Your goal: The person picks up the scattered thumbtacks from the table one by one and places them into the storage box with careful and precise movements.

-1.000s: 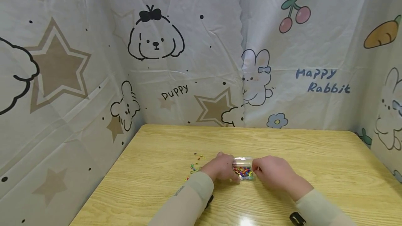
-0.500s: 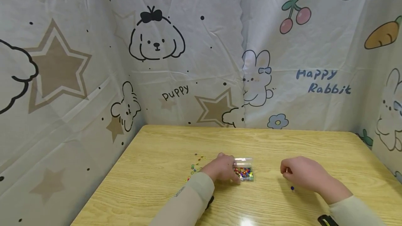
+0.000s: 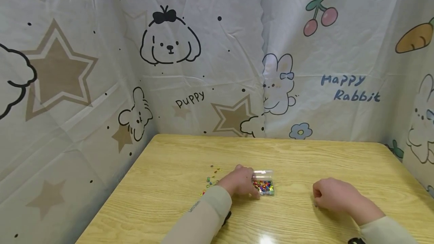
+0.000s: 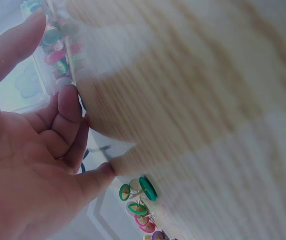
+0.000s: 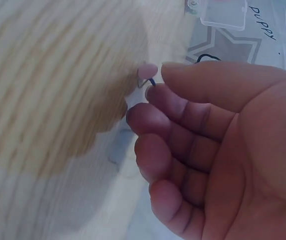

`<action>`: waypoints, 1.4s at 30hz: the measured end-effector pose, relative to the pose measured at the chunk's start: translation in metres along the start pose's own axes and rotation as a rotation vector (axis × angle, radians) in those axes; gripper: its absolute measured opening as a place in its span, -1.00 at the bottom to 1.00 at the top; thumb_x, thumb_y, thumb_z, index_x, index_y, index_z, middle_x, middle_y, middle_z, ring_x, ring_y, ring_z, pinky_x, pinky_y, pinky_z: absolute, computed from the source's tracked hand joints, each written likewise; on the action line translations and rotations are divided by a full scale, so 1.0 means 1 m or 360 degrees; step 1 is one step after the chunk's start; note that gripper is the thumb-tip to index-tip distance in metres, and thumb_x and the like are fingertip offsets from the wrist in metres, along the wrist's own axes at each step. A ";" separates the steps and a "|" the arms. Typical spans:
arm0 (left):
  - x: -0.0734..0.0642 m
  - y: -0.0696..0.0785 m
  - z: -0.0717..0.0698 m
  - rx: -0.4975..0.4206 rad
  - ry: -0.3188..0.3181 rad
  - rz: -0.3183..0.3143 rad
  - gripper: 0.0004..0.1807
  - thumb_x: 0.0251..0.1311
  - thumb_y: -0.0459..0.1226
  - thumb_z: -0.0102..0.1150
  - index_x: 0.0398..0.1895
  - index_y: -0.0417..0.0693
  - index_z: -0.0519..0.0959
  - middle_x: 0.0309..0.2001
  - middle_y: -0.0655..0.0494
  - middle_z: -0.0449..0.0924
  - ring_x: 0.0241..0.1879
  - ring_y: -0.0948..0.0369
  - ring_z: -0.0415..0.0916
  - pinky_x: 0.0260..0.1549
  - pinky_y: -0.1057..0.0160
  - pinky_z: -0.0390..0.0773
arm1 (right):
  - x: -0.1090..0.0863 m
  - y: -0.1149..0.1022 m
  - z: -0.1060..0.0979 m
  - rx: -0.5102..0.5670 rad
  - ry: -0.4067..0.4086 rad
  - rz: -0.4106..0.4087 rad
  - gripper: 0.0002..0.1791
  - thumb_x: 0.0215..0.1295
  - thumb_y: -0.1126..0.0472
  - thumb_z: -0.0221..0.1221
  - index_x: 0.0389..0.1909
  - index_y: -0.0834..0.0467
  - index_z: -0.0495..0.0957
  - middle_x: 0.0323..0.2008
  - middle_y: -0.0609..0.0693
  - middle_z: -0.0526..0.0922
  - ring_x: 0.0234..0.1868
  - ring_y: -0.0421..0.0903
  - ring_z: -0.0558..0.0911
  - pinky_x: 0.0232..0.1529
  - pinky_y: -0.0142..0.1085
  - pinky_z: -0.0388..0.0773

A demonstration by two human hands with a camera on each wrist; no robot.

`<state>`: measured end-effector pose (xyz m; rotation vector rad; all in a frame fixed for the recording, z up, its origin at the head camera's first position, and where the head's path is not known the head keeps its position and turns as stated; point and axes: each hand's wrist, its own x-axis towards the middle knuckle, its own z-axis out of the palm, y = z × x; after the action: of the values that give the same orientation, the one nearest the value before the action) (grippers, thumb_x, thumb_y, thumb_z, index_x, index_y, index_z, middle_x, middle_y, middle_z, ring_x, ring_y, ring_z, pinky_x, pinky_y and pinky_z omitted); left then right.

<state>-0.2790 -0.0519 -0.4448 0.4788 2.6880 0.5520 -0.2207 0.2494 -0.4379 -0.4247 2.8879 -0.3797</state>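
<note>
A clear plastic box (image 3: 263,188) full of colorful thumbtacks lies on the table with its clear lid (image 3: 263,174) raised at the back. My left hand (image 3: 240,180) grips the box's left end; in the left wrist view its thumb and a finger lie along the wall. My right hand (image 3: 335,195) is low over the table to the right, fingers curled. At its thumb and forefinger tips, the right wrist view shows a pink-headed thumbtack (image 5: 147,71) and a blue-edged one (image 5: 152,82). I cannot tell whether the fingers pinch either one.
Several loose thumbtacks (image 3: 208,183) lie scattered left of my left hand, some with pins up in the left wrist view, near the little finger. The wooden table (image 3: 190,150) ends at a patterned cloth backdrop (image 3: 203,67) behind and on both sides.
My right hand has left the box and moved right, then lowered toward the table where a blue thumbtack showed half a second ago. My left hand stays at the box.
</note>
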 end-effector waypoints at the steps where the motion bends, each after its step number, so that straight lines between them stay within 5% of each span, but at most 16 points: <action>1: 0.000 0.000 0.000 0.0000 -0.0002 -0.0005 -0.49 -0.08 0.02 0.61 -0.19 0.06 0.52 -0.15 0.14 0.38 -0.21 0.22 0.31 -0.30 0.21 0.48 | 0.000 0.000 0.001 -0.0005 0.0003 -0.0004 -0.70 0.15 0.21 0.35 -0.63 -0.02 0.42 -0.65 -0.15 0.40 -0.59 -0.16 0.38 -0.49 -0.23 0.27; 16: 0.000 0.002 -0.002 0.0007 -0.0005 -0.0018 -0.46 -0.09 0.01 0.62 -0.13 0.03 0.54 -0.17 0.16 0.39 -0.21 0.22 0.31 -0.31 0.21 0.49 | 0.004 -0.005 0.000 -0.0029 0.0083 -0.0021 -0.74 0.15 0.32 0.20 -0.62 -0.01 0.40 -0.66 -0.14 0.38 -0.60 -0.16 0.36 -0.51 -0.24 0.25; 34: 0.004 0.004 -0.002 -0.0036 -0.0012 -0.0063 -0.45 -0.10 0.01 0.62 -0.13 0.02 0.53 -0.12 0.11 0.37 -0.22 0.19 0.33 -0.28 0.17 0.49 | 0.044 -0.071 0.004 -0.0001 0.0301 -0.0325 -0.76 0.26 0.22 0.30 -0.53 -0.11 0.52 -0.59 -0.31 0.43 -0.54 -0.27 0.37 -0.46 -0.27 0.39; 42: 0.004 0.002 -0.002 -0.0022 -0.0024 -0.0046 -0.49 -0.07 0.02 0.61 -0.19 0.06 0.51 -0.15 0.12 0.37 -0.23 0.19 0.32 -0.33 0.18 0.47 | 0.056 -0.086 0.013 -0.0026 0.0302 -0.0248 -0.75 0.23 0.23 0.32 -0.57 -0.10 0.54 -0.60 -0.30 0.47 -0.56 -0.25 0.40 -0.47 -0.26 0.43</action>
<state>-0.2824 -0.0496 -0.4434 0.4378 2.6703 0.5564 -0.2483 0.1497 -0.4348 -0.6525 3.0522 -0.4439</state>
